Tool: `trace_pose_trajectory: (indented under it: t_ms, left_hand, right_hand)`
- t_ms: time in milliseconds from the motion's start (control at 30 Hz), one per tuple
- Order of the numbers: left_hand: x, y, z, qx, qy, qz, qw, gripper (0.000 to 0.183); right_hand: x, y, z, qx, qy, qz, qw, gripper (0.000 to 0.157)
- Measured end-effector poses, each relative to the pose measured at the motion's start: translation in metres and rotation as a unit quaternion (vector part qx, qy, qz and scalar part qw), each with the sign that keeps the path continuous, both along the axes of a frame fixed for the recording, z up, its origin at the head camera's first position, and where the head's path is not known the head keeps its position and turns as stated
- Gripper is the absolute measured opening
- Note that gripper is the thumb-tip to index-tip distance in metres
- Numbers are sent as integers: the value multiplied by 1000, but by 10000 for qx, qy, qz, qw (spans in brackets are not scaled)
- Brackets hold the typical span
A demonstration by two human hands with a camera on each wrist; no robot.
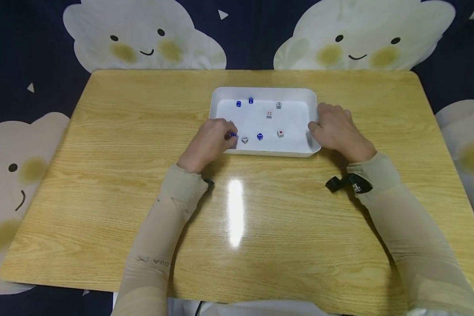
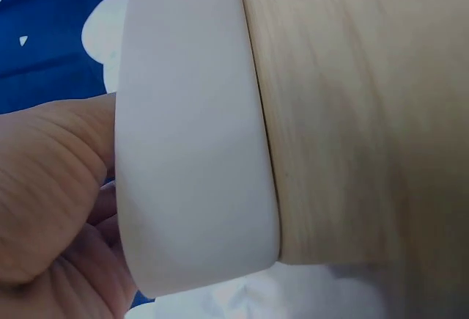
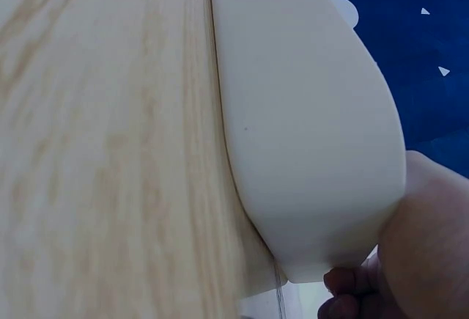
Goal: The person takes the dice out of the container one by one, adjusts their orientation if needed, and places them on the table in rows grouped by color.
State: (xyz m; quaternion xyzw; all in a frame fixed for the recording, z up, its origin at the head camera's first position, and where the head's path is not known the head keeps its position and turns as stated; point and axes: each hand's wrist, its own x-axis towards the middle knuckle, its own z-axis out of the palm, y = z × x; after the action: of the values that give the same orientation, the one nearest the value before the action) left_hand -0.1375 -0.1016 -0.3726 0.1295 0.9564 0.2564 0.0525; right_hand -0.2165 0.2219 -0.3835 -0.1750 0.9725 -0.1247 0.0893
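A shallow white tray [image 1: 294, 125] lies on the table with several small dice in it. Over its front left corner, my left hand [image 1: 208, 142] pinches a blue die [image 1: 233, 134] between thumb and fingertips. Just right of those fingertips sits a white die [image 1: 245, 140], then another blue die [image 1: 260, 137]. My right hand [image 1: 335, 131] grips the tray's right end, thumb over the rim and fingers outside. From the left wrist, the tray's side wall [image 2: 194, 136] hides the fingertips. The right wrist view shows curled fingers [image 3: 355, 290] beside the tray's end.
Two blue dice [image 1: 245, 102] lie near the tray's back wall. Pale dice [image 1: 269, 115] are scattered at its middle and right, one with a red dot [image 1: 281, 134]. The wooden table [image 1: 102, 175] extends around the tray; a dark cloud-print cloth [image 1: 249, 35] hangs behind.
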Motion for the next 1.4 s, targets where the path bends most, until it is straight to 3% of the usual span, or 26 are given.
trace_pose_trajectory:
  t_ms: [267, 833, 1400]
  left_hand:
    - [1, 1, 5, 7, 180, -56, 9998, 21]
    - [5, 7, 7, -21, 509, -358, 9981, 21]
    - [10, 17, 13, -110, 485, -507, 9975, 21]
  right_hand:
    - [-2, -1, 1, -73, 94, 11, 9999, 31]
    - [-4, 1, -1, -4, -126, -11, 9999, 34]
    - [-3, 1, 2, -52, -206, -14, 9998, 37]
